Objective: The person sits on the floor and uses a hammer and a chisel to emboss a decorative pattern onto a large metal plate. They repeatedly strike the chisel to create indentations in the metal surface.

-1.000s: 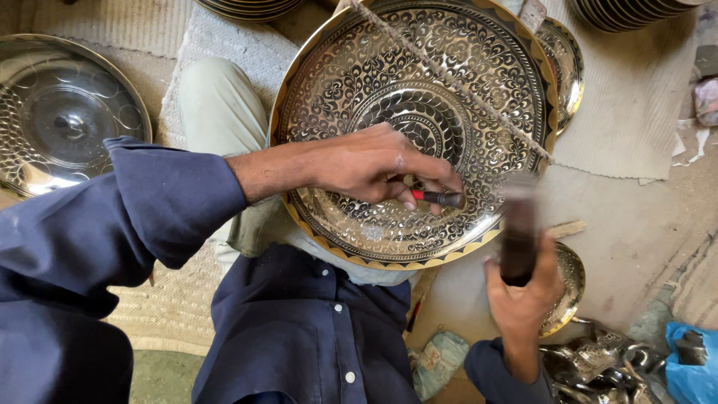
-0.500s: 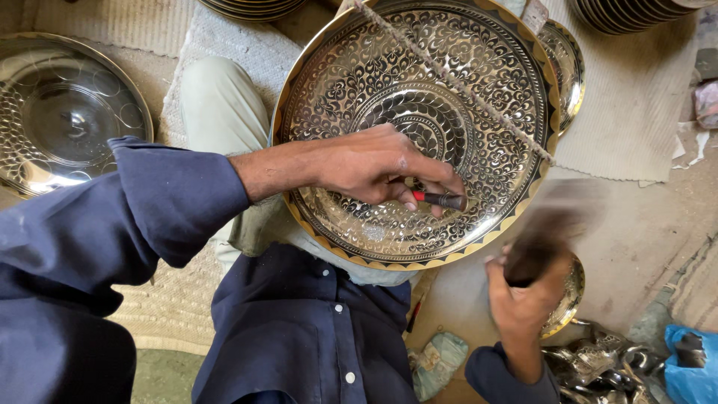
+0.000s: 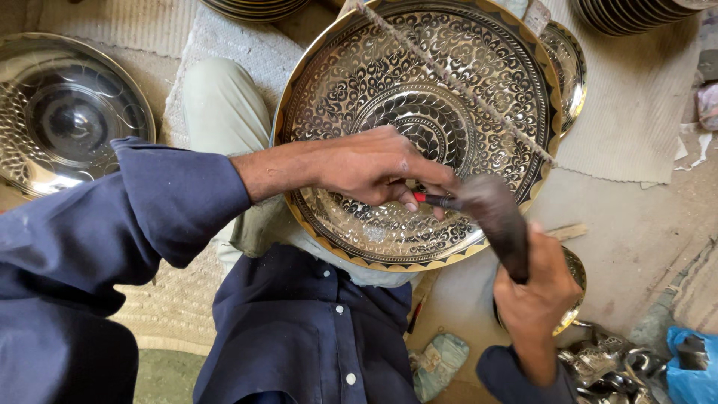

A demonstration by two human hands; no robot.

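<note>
A large round brass plate (image 3: 351, 82) with dense black engraved patterns rests tilted against my knee (image 3: 217, 105). My left hand (image 3: 374, 166) lies on the plate's lower half and pinches a thin chisel (image 3: 435, 200) with a red band, its tip on the metal. My right hand (image 3: 540, 288) grips the dark handle of a hammer (image 3: 493, 217), whose blurred head sits right at the chisel's end. A rough cord (image 3: 456, 82) runs diagonally across the plate's face.
A plain shiny metal plate (image 3: 63, 112) lies at the left on woven matting (image 3: 636, 112). Stacks of plates (image 3: 628, 15) stand at the top right and top middle. A smaller engraved plate (image 3: 568, 63) peeks from behind the large one. A blue bag (image 3: 692, 359) and metal scraps (image 3: 606, 366) sit at the bottom right.
My right hand has swung the hammer from upright down and leftward onto the chisel's end. My left hand and the chisel have stayed in place on the plate.
</note>
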